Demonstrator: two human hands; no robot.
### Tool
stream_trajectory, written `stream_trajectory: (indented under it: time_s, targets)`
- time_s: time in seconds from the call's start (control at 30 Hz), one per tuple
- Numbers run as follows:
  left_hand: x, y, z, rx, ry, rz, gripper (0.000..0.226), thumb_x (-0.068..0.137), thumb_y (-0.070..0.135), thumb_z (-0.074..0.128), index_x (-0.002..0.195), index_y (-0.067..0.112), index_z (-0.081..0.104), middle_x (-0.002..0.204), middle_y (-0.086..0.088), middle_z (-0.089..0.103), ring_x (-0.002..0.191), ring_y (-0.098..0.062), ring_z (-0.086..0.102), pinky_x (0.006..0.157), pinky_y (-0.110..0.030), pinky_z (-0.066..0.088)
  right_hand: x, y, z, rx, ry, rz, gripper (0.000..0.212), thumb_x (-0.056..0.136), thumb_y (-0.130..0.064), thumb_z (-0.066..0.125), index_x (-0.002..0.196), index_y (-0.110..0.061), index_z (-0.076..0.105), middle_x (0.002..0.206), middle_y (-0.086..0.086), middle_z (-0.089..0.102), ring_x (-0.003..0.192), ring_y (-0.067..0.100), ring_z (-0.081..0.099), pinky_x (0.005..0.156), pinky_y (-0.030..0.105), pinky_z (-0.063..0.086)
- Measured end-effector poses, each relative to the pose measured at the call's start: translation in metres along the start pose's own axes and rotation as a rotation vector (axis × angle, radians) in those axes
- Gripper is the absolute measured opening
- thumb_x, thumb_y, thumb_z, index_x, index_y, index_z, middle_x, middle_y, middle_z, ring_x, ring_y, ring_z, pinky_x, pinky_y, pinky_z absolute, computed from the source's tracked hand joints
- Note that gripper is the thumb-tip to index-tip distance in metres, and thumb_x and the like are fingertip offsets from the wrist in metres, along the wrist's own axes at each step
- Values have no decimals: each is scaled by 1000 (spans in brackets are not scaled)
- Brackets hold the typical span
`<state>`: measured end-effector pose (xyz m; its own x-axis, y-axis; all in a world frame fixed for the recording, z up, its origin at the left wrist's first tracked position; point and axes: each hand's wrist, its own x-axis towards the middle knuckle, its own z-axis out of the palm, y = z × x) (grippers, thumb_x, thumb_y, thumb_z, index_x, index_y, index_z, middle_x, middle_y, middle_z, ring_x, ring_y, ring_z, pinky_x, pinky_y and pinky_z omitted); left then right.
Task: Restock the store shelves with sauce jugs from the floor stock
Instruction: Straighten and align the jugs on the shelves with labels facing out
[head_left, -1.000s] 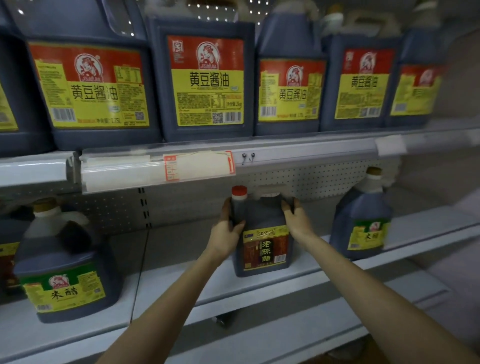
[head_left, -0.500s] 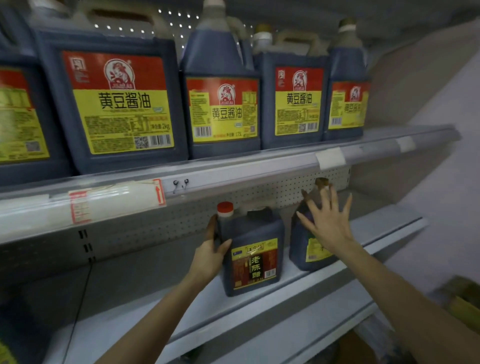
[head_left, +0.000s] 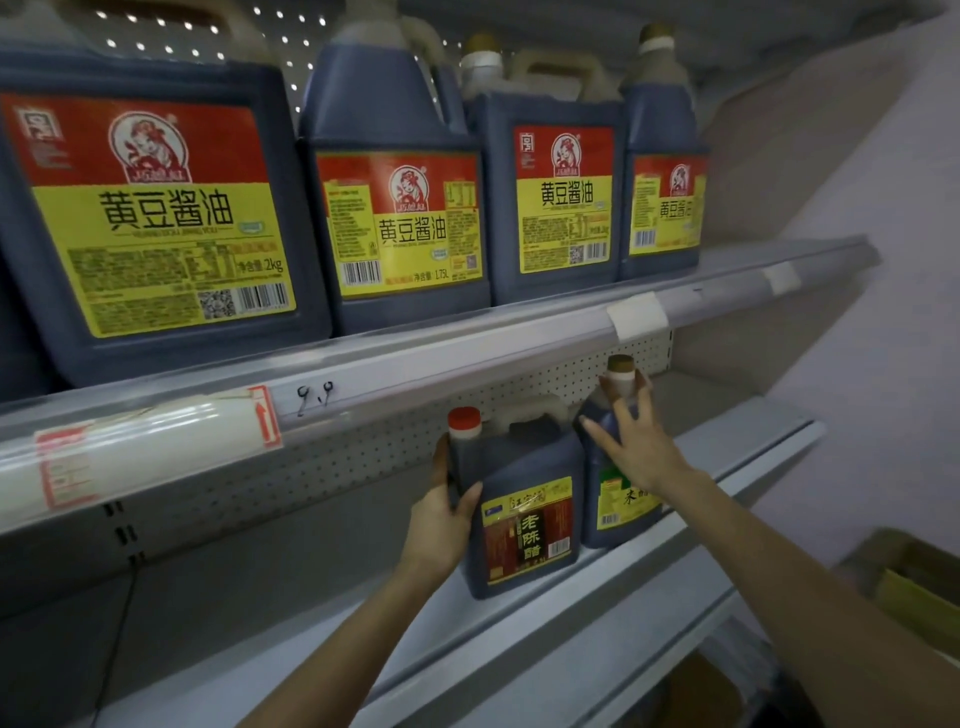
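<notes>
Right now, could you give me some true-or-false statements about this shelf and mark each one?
1. The left hand grips the red-capped vinegar jug. True.
2. The soy sauce jugs on the upper shelf carry red-and-yellow labels. True.
3. The right hand is a fist. False: its fingers are spread at the brown-capped jug.
4. The red-capped vinegar jug stands on the upper shelf. False: it stands on the lower shelf.
</notes>
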<state>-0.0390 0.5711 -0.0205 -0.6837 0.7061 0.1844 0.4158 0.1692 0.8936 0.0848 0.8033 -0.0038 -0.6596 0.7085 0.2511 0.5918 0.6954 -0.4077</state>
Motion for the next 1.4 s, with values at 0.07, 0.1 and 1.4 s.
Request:
stream_trajectory:
  time_s: [0.07,0.1,1.4]
  targets:
    - [1,4,10,2,20,33,63,100,17,47,150,29,12,117,7,54,103,-15,58,88,-24,46,1,-1,2,38,-11,38,80,85,-69,28,152,-27,12,157,5,-25,146,36,-1,114,59,20]
    - [1,4,14,11,30,40,59,100,17,46,149,29,16,121,6,55,102,-14,58,89,-25,46,0,-2,3,46,-18,58,78,88,-67,32,152,-27,12,156,5,-27,146,36,-5,115,59,16]
    - [-309,-128,-363,1382,318,-385,76,99,50,3,128,9,60,130,-16,59,118,-36,58,102,-55,32,-229,-393,151,-314,-209,-777,103,68,-81,-22,153,-25,-2,161,5,2,147,29,9,114,57,8]
